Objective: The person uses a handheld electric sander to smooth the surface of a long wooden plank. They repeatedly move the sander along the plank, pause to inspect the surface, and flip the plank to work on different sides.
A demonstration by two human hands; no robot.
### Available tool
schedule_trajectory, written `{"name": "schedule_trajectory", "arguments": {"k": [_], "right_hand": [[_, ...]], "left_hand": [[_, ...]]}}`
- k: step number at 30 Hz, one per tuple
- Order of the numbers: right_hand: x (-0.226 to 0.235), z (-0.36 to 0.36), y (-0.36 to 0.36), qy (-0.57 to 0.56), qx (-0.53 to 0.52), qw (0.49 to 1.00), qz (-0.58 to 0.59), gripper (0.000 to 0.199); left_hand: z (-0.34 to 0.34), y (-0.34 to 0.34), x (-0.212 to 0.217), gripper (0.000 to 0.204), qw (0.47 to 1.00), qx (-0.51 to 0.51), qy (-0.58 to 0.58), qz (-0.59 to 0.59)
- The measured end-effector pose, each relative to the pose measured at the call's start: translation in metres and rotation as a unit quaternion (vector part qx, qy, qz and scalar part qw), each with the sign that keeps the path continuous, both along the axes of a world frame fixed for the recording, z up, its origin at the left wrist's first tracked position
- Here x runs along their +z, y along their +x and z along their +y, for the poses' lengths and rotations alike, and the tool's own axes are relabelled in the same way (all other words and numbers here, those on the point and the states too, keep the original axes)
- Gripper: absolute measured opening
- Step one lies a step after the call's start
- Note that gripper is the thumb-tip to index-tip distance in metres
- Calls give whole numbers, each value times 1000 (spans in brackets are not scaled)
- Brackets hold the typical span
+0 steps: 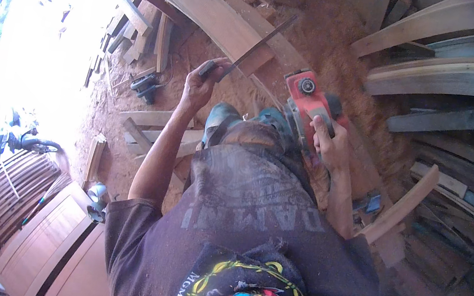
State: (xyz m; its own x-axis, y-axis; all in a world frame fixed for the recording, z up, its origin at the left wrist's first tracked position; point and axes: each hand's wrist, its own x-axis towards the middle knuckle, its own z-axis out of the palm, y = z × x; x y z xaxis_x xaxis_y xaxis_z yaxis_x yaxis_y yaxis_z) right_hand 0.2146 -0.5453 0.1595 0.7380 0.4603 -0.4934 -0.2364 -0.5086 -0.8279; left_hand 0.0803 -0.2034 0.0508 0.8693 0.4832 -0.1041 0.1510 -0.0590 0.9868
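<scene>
Head view: from the left come a motorbike (29,142), a panel (46,230) and a black tool (145,87) on the dusty floor (187,50), then the left hand (204,83), its fingers clamped on a long dark strip (262,44) slanting up past the end of a broad plank (208,10). Further right, a red planer (308,103) has its handle wrapped by the right hand's (332,144) fingers; what it rests on, I cannot tell. Curved boards (440,80) lie stacked at far right.
</scene>
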Motion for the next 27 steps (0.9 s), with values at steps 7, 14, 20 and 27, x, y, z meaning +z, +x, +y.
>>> {"name": "schedule_trajectory", "arguments": {"k": [7,14,20,27], "right_hand": [[-3,3,13,-48,86,994,-37,55],[4,61,16,-94,197,968,-127,55],[-15,135,29,-52,225,972,-33,57],[-74,293,98,107,243,953,-144,55]], "left_hand": [[-2,2,10,32,999,-15,16,31],[1,-19,9,37,993,93,-73,-4],[-2,-116,10,37,933,344,-97,-27],[41,-117,30,37,938,343,-45,-27]]}}
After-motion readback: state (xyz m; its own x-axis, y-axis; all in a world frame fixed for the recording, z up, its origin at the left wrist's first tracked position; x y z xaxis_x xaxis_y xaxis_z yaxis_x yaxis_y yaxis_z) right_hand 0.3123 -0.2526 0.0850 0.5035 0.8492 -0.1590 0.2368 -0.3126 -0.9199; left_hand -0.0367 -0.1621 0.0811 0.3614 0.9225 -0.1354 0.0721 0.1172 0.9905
